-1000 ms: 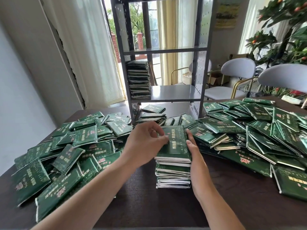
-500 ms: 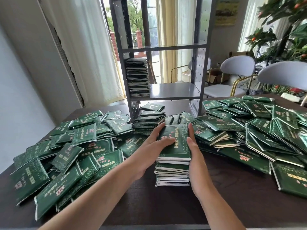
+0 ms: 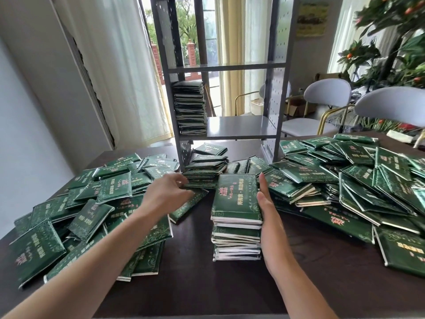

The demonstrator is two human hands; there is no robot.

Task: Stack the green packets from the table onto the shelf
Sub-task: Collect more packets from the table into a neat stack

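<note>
A stack of green packets (image 3: 236, 217) stands on the dark table (image 3: 207, 284) in front of me. My right hand (image 3: 268, 212) lies flat against the stack's right side, fingers straight. My left hand (image 3: 169, 194) is left of the stack, fingers curled over a loose green packet (image 3: 190, 203) lying by the pile; whether it grips the packet I cannot tell. Loose green packets cover the table at left (image 3: 92, 215) and right (image 3: 356, 180). A grey metal shelf (image 3: 241, 126) stands at the table's back with a tall pile of packets (image 3: 189, 108) on its left side.
More packets (image 3: 207, 164) lie under the shelf's lowest board. Grey chairs (image 3: 391, 107) and a plant with orange fruit (image 3: 391, 42) are at the back right. Curtains and a window are behind the shelf.
My left hand has left the stack's left side and moved left and forward onto a loose packet. My right hand stays against the stack.
</note>
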